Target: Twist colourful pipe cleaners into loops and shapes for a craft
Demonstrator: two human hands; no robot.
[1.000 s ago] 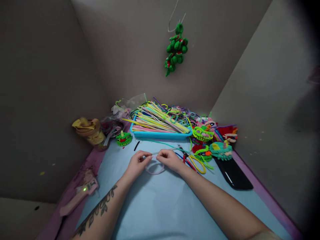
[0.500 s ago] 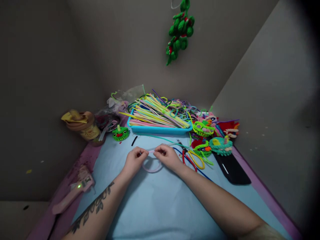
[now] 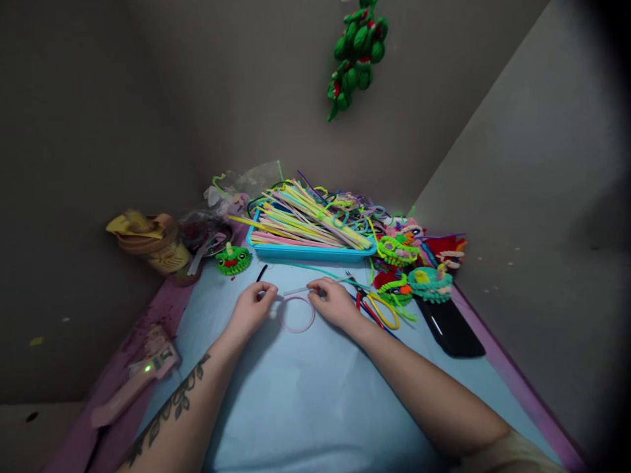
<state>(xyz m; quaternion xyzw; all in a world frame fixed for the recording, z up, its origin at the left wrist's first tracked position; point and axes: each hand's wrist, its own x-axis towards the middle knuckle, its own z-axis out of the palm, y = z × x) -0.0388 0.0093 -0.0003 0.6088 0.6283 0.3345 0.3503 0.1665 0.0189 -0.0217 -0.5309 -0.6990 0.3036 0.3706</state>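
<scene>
A thin pink ring (image 3: 296, 330) shows as a full circle between my two hands, over the blue table cover. My left hand (image 3: 254, 307) is just left of it, apart from it, thumb and fingers curled together; a small whitish bit shows under the fingers, too blurred to name. At the ring's upper right edge is my right hand (image 3: 332, 302), its thumb and forefinger drawn together close beside the ring; what they pinch is hidden. A thin pale rod (image 3: 294, 290) passes behind the right fingers. Beyond the left hand lies a short black strip (image 3: 261, 272).
A blue tray (image 3: 310, 253) heaped with pipe cleaners stands at the back. On the right are yellow-handled scissors (image 3: 384, 311), red-handled pliers (image 3: 372, 314), fuzzy animal-face pieces (image 3: 430, 284) and a black phone (image 3: 451, 328). A pink glue gun (image 3: 140, 384) and a cup (image 3: 160, 246) are left.
My left hand has let go of the ring's top and moved left. My right hand stays beside the ring, which shows whole now. The view has shifted slightly.
</scene>
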